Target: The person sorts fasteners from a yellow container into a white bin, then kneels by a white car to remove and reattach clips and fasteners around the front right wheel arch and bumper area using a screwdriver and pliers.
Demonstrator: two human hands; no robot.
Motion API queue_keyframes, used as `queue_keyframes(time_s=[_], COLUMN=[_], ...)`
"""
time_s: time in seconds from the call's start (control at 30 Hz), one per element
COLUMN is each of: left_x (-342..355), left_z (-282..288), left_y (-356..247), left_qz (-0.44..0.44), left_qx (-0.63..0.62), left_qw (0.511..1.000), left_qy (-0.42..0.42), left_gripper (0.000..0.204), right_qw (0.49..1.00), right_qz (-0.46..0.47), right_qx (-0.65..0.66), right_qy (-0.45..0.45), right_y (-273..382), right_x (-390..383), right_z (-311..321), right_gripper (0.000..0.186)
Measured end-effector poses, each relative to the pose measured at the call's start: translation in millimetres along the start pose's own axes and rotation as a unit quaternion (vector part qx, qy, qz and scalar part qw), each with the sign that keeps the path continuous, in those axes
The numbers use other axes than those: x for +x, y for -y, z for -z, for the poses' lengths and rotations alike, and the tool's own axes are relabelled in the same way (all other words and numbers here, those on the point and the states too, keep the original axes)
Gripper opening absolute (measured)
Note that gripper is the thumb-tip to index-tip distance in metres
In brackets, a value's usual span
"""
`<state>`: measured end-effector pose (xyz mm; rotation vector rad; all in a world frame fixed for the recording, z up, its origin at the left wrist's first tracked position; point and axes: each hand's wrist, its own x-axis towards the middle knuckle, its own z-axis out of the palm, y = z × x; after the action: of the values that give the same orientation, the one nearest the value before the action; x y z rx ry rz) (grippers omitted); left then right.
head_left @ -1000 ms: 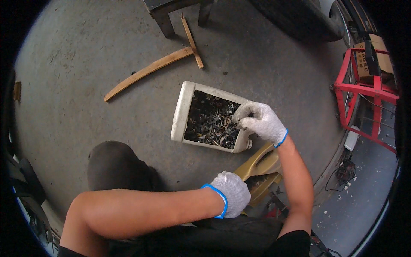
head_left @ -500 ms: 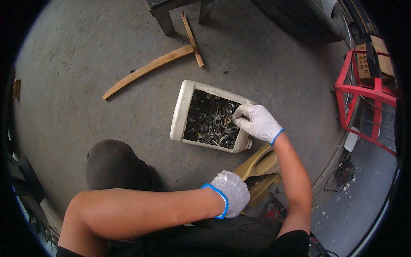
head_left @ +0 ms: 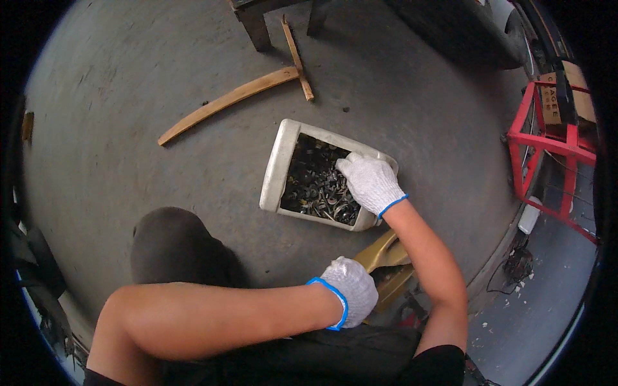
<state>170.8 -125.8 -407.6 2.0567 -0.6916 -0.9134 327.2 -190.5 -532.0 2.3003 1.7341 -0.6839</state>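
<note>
A cut-open white plastic jug (head_left: 275,168) lies on its side on the floor, filled with dark bolts, nuts, washers and other small metal hardware (head_left: 317,183). My right hand (head_left: 371,182), in a white knit glove with a blue cuff, reaches over its right side. The fingers are curled down together at the hardware, their tips partly hidden. My left hand (head_left: 351,293), gloved the same way, is closed beside a cut-open yellow plastic jug (head_left: 376,251). What its fingers hold, if anything, is hidden beneath the hand. Brownish small pieces show inside the yellow jug.
Two wooden strips (head_left: 232,103) lie on the concrete beyond the white jug, near a dark stool (head_left: 257,29). A large tyre (head_left: 463,32) is at the far right. A red metal frame (head_left: 541,141) stands at the right with a cardboard box (head_left: 579,96). My bent knee (head_left: 170,241) is at the left.
My right hand has moved left, further over the hardware, from the jug's right edge. The left hand stays by the yellow jug. The view has shifted slightly.
</note>
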Motion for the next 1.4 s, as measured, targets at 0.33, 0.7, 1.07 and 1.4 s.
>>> queue_keyframes(time_s=[0.33, 0.7, 1.07, 1.4], left_x=[0.7, -0.4, -0.6, -1.3], left_z=[-7.0, -8.4, -7.3, -4.5], left_y=[-3.0, -6.9, -7.9, -7.1], left_qz=[0.007, 0.001, 0.01, 0.006], left_qx=[0.009, 0.013, 0.006, 0.012], left_qw=[1.0, 1.0, 1.0, 1.0], left_qy=[-0.008, -0.009, -0.002, 0.0], left_gripper=[0.022, 0.023, 0.023, 0.022], right_qw=[0.991, 0.997, 0.952, 0.979], right_qz=[-0.005, -0.016, -0.061, -0.079], right_qx=[-0.129, 0.067, 0.296, 0.184], right_qy=[0.047, 0.032, -0.044, -0.025], right_y=[16.9, -1.0, -16.1, -10.4], right_x=[16.5, -2.5, -17.9, -5.5], right_z=[-27.2, 6.4, 29.1, 21.5], right_gripper=[0.018, 0.018, 0.029, 0.026])
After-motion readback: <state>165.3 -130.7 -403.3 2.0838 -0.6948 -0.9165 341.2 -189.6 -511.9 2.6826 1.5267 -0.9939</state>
